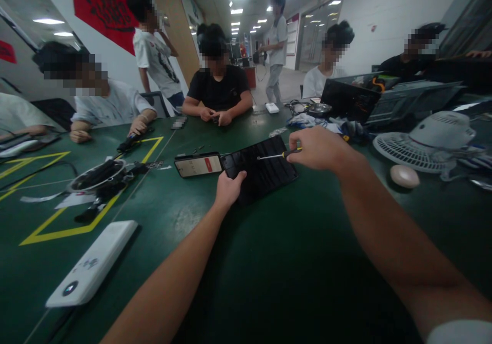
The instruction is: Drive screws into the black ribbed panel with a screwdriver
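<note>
A flat black panel [265, 175] with a ribbed surface lies slightly turned on the green table [292, 262]. My left hand [231, 186] grips its left edge, the thumb on top. Above the panel's right part, my right hand [313, 149] holds a thin screwdriver [272, 156] with a yellow and black handle; its shaft points left over the panel. Whether the tip touches the surface I cannot tell. Just left of the panel, a phone [200, 165] with a lit screen lies on the table.
A white device [92, 264] lies front left. Behind it are a ring-shaped frame [98, 175] and black parts. On the right stand a white fan [423, 141] and a pale rounded object [405, 176]. A person in black [217, 87] sits opposite; other people are around.
</note>
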Demonstrator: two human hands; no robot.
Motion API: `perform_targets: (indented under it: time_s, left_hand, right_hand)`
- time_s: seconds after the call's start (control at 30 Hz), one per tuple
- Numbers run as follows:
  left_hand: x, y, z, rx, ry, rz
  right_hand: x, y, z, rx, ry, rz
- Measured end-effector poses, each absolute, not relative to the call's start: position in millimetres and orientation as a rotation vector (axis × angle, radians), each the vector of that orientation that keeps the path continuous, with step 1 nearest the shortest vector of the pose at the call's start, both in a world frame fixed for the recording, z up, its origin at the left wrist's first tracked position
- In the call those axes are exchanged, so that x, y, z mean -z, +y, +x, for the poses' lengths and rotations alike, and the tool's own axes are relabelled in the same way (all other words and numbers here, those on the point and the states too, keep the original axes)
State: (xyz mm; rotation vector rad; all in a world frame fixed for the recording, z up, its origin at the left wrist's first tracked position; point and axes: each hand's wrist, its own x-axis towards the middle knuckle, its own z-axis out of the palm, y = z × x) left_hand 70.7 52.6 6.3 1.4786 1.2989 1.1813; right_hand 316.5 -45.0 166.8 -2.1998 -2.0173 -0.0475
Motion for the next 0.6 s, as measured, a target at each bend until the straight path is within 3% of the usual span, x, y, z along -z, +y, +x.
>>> perform_targets:
  time_s: [0.6]
  left_hand:
    - [-4.4, 54.6, 70.1, -1.193, 1.303, 1.501]
  right_hand:
    - [-167.2, -41.1, 317.3, -0.003, -2.006, -2.319]
